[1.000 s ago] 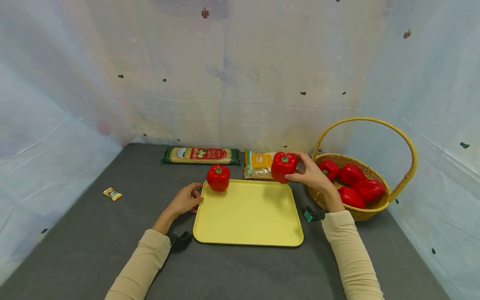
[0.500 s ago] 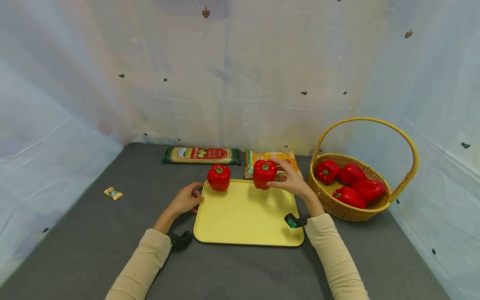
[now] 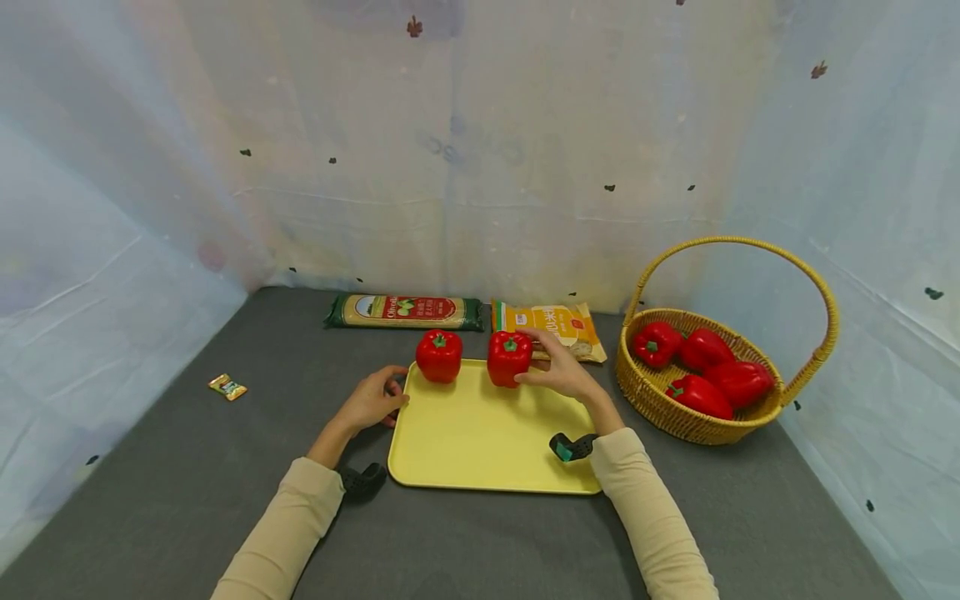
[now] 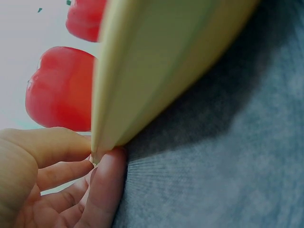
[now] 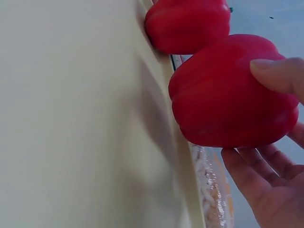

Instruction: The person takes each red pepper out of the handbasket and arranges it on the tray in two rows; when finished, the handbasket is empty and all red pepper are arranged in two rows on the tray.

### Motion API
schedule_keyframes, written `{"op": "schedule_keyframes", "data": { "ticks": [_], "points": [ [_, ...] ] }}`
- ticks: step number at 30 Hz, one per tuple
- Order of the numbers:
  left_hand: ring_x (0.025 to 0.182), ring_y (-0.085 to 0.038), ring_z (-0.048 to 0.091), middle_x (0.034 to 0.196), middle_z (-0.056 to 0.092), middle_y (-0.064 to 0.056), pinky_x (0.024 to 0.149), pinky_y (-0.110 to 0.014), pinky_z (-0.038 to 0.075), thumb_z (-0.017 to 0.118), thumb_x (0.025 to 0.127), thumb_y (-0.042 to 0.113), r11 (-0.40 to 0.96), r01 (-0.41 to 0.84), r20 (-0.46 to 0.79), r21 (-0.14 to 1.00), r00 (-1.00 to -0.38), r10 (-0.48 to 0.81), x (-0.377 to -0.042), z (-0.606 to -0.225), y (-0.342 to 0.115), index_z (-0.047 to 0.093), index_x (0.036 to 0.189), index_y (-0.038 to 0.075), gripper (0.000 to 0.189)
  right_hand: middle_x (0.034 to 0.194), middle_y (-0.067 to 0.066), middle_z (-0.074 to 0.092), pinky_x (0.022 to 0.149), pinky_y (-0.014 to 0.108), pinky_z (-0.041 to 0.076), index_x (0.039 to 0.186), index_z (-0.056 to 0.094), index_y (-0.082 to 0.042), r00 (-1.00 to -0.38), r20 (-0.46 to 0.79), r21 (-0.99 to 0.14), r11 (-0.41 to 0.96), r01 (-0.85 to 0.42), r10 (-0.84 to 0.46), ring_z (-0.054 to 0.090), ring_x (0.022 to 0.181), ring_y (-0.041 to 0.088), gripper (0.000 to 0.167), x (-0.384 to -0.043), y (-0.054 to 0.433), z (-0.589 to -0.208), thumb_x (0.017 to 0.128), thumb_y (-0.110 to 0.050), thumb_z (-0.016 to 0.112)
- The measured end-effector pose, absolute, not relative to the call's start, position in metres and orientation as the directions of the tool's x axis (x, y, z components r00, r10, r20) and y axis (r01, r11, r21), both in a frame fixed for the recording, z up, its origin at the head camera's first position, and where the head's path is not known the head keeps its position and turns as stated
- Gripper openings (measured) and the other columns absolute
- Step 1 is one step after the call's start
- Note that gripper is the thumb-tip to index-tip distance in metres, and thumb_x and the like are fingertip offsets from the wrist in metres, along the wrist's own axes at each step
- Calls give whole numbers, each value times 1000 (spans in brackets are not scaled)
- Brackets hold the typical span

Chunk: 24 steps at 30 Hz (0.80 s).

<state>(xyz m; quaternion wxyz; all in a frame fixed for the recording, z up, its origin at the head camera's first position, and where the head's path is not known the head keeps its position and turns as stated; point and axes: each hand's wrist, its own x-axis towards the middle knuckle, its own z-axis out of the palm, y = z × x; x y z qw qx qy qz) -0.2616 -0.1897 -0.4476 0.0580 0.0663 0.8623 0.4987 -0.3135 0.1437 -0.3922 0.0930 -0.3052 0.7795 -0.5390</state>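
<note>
My right hand [image 3: 558, 372] grips a red bell pepper [image 3: 507, 363] from its right side, close over the back edge of the yellow tray [image 3: 487, 442]. In the right wrist view the thumb lies across the held pepper [image 5: 228, 95] and the fingers are under it. Another red bell pepper [image 3: 438, 358] stands upright at the tray's back left corner, a little apart from the held one. My left hand [image 3: 371, 400] pinches the tray's left rim. The left wrist view shows that rim [image 4: 107, 118] between thumb and fingers.
A wicker basket [image 3: 690, 432] with a tall handle stands at the right, several red peppers [image 3: 701, 396] inside. Behind the tray lie a green-ended spaghetti pack [image 3: 405, 311] and an orange and yellow bag [image 3: 558, 321]. A small wrapped candy [image 3: 227, 387] lies far left.
My right hand has carried its bell pepper left from near the basket and lower, to the tray's back edge beside the other pepper. The left hand stays at the rim.
</note>
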Motion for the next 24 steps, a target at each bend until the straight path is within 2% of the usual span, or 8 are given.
{"op": "schedule_keyframes", "data": {
  "ticks": [7,17,24],
  "points": [
    [60,-18,56,86,53,-12,51,-32,54,61,89,7,488,58,-33,871,-984,176,-260,-445,-189,41,135,-1,50,142,16,31,101,48,39,145,31,-7,-811,155,-885,286,-368,-564,41,124,36,75,-328,140,-414,81,-5,71],
    [61,-19,57,86,53,-12,51,-31,54,61,89,8,492,49,-41,869,-984,171,-262,-448,-190,42,135,1,50,146,18,26,103,51,35,146,26,-6,-810,138,-880,304,-364,-571,37,127,39,76,-329,137,-414,83,-5,69],
    [60,-19,56,85,53,-12,51,-32,54,61,89,8,488,59,-28,871,-985,170,-262,-449,-190,42,135,1,50,145,24,24,104,55,32,145,25,1,-793,137,-880,294,-373,-594,34,127,43,74,-314,134,-395,84,1,66]
  ]
}}
